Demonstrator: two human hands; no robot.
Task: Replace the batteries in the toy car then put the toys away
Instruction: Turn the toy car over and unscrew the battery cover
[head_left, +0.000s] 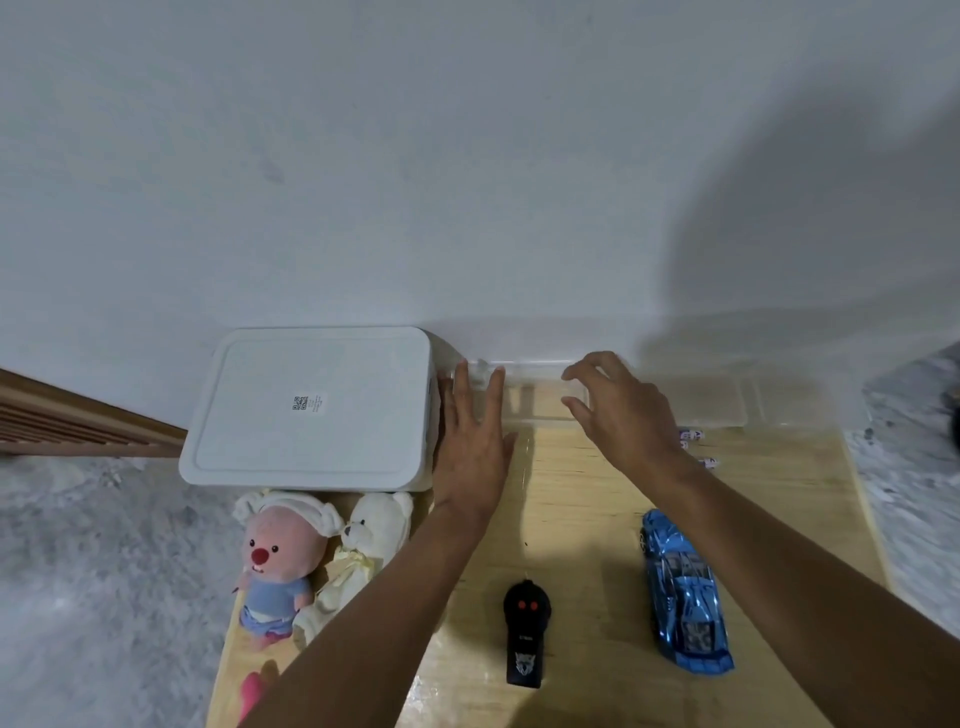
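Close to me, the car (684, 592) lies long-ways, nose toward me, beside the remote (526, 633). Both my hands, left (471, 441) and right (623, 410), are open, holding nothing.

Room, as we see it from above: plain white wall (467, 156) fills the upper half, w/ a broad soft shadow at right. Light wood tabletop (582, 499) butts against it. Grey mottled floor (93, 571) on both sides of the table. Brown wooden slatted piece (67, 421) at left edge, against wall; we can't tell what it is.
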